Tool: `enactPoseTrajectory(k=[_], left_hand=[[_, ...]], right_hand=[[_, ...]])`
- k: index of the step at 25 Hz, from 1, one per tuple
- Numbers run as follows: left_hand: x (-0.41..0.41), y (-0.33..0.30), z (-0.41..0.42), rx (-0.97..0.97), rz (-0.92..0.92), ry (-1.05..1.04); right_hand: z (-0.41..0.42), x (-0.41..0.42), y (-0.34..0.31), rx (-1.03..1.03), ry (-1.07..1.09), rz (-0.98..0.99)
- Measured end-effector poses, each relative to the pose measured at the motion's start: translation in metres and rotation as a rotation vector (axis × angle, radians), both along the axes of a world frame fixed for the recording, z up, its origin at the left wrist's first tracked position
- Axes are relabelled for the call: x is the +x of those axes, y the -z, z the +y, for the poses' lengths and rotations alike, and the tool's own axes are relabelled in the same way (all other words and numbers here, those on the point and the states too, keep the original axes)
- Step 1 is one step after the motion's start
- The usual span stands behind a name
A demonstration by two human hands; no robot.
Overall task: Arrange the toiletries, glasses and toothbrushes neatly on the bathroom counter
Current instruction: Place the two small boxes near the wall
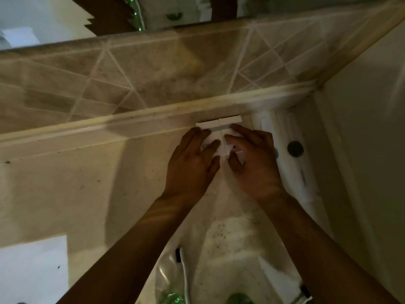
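Observation:
Two small white boxes stand side by side against the tiled backsplash at the back of the beige counter [65,189]. My left hand [192,163] rests on the left box [208,125], fingers spread over its front. My right hand [252,159] lies on the right box [230,121] the same way. The boxes touch each other; their lower parts are hidden under my fingers. Near the front edge, between my forearms, lies a white toothbrush with a black head [182,266] on clear plastic wrapping [168,279] with green print.
A white object with a round dark button [294,148] lies right of the boxes beside the side wall. A mirror [43,20] runs above the backsplash. A white patch [32,268] shows at the lower left. A green item [238,299] sits at the bottom edge.

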State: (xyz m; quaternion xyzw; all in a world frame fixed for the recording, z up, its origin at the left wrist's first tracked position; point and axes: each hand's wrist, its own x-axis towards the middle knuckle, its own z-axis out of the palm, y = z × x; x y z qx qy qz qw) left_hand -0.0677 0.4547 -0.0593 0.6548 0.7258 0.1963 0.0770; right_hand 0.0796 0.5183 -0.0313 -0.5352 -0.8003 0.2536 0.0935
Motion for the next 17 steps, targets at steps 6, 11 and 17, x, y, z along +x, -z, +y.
enactPoseTrajectory(k=[6, 11, 17], left_hand=[[0.000, -0.002, 0.005, -0.011, -0.022, -0.016], [-0.005, 0.001, 0.006, 0.010, -0.051, 0.005], [0.000, -0.021, -0.010, -0.071, -0.089, 0.030]], right_hand=[[0.002, 0.000, 0.003, -0.003, 0.034, 0.045], [-0.001, 0.004, 0.003, 0.050, 0.057, 0.077], [-0.018, 0.031, -0.010, -0.030, 0.098, 0.163]])
